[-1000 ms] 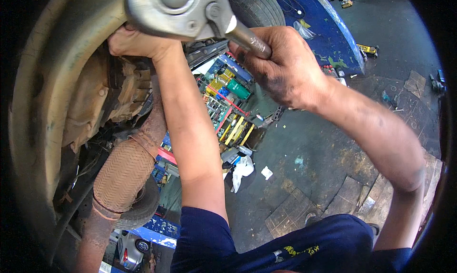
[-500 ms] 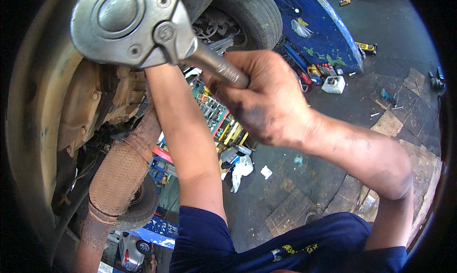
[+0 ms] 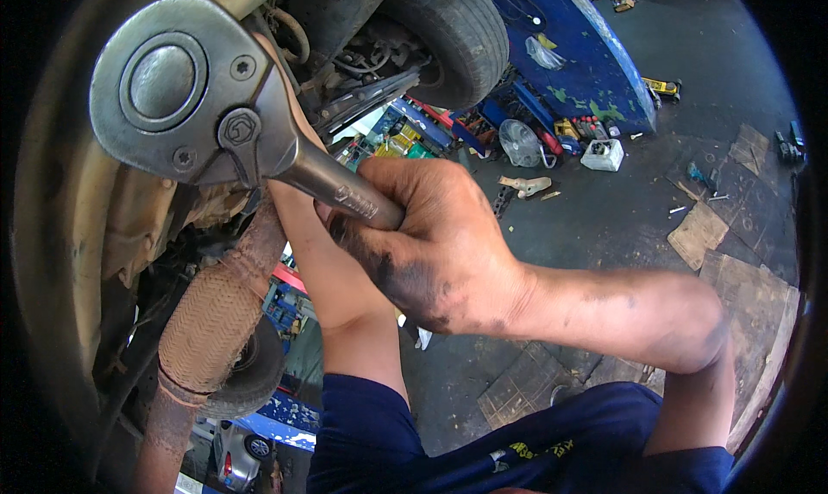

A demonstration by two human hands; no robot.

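Large and close at the upper left is a steel ratchet wrench (image 3: 220, 119), its round head under the vehicle's underside. My right hand (image 3: 435, 244), blackened along the finger side, wraps in a fist round the ratchet's handle. My left forearm (image 3: 341, 296) reaches up behind the wrench. Most of it above the handle, with the left hand's fingers, is hidden by the ratchet head, so what they hold cannot be seen. Left of that arm runs a rusty exhaust pipe with a braided flexible section (image 3: 216, 326).
A vehicle tyre (image 3: 461, 37) hangs at the top, beside a blue lift ramp (image 3: 595, 63). Tools and a white container (image 3: 602, 155) sit on the dark floor to the right. Cardboard pieces (image 3: 699, 234) lie there too. A silver car (image 3: 240, 451) stands at the lower left.
My right hand has swung down and left with the ratchet handle, still gripping it. The ratchet head has shifted left and slightly down, showing more of the tyre and the floor behind.
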